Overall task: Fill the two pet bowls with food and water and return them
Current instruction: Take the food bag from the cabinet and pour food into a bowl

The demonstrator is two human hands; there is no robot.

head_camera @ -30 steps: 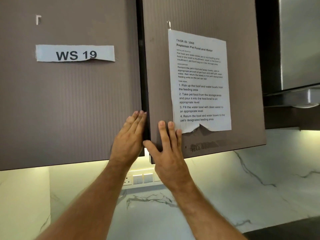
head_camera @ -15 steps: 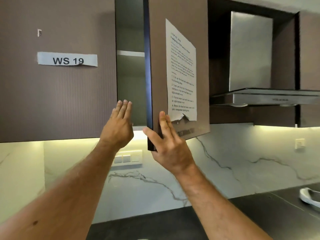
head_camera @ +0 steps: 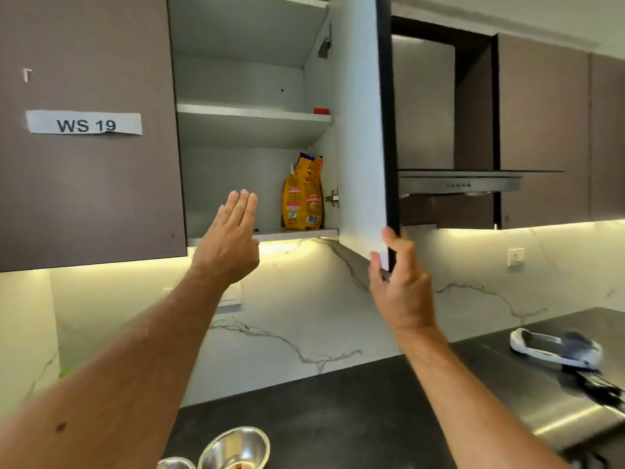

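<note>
A yellow pet food bag [head_camera: 302,194] stands upright at the right end of the open cabinet's bottom shelf. My right hand [head_camera: 399,282] grips the lower corner of the swung-open cabinet door [head_camera: 360,130]. My left hand [head_camera: 230,238] is raised with flat, extended fingers in front of the shelf, left of the bag and apart from it, holding nothing. Two steel bowls sit on the dark counter at the bottom edge: a larger bowl [head_camera: 236,446] and a smaller bowl [head_camera: 176,463], only partly in view.
The left cabinet door [head_camera: 84,130] labelled WS 19 stays shut. A range hood [head_camera: 463,184] hangs right of the open door. A white and grey device [head_camera: 558,348] lies on the steel counter [head_camera: 541,401] at right. A marble backsplash [head_camera: 304,316] runs behind.
The right cabinet door swung from nearly shut to fully open under my right hand, revealing the shelves and the food bag. My left hand came off the doors and hovers before the shelf.
</note>
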